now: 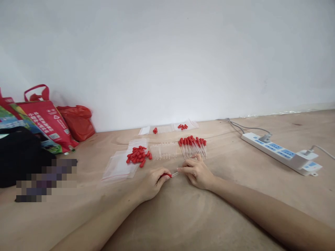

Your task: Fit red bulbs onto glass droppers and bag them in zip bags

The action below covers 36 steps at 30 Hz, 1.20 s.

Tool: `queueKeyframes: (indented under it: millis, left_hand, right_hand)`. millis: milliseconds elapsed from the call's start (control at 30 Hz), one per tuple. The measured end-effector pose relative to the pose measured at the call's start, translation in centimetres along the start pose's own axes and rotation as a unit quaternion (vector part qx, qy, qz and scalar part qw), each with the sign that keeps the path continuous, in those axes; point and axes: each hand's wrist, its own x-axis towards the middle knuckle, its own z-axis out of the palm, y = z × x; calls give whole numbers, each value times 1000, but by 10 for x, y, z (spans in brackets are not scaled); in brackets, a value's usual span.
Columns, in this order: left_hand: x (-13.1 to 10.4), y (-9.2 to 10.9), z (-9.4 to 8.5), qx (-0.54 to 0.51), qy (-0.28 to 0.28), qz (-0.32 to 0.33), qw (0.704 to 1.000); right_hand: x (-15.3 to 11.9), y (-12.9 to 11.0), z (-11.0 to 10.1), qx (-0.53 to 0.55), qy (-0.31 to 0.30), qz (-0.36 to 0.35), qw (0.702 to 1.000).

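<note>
Head view: on a pale wooden surface point(178, 223), up against a white wall point(167, 62). At far left, crowded together, a red printed bag point(47, 120), a second printed bag point(7, 113) at the edge, a red plastic bag point(78, 122) and a black cloth item point(23, 157); just in front, a pixelated dark thing point(47, 181), cannot tell what. Well apart at right, a white power strip point(274, 150), with a grey plug point(265, 138) and a white adapter point(307, 156) seated in it. Just beyond the right hand point(199, 174), close to the raised fingers, a row of bulb-topped tubes point(193, 140), roughly a dozen. To their left, bare tubes point(163, 150) side by side, perhaps fifteen, too fine to count surely; then a heap of loose bulbs point(136, 156), twenty or more, beside and partly on two clear bags point(116, 167). Near the wall, another set of tubes point(165, 129), with two or three bulbs point(155, 130) at left and about six at right, plus two small bags point(144, 130). Centre front, gripping one red bulb point(169, 175) in the left hand point(155, 181), partly hidden by thumb and fingers; pinching one clear tube point(175, 173) in the right fingertips, end to end with the bulb's mouth.
</note>
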Motion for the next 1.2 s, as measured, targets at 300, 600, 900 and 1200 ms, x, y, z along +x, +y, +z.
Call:
queueKeyframes:
  millis: [300,600,900,1200]
  left_hand:
    - [1,-6,4,13,28,7,1000]
    - [0,-6,2,16,57,15,998]
    - [0,-3,3,10,41,8,999]
    - [-2,-7,5,34,55,58,996]
  right_hand:
    - [0,-4,-1,-32,-4,-13,999]
    - [3,-9,-4,-31,-29,-25,999]
    - [4,-9,-4,-30,-28,-38,998]
    - [4,-16,-5,-38,-30,-25,998]
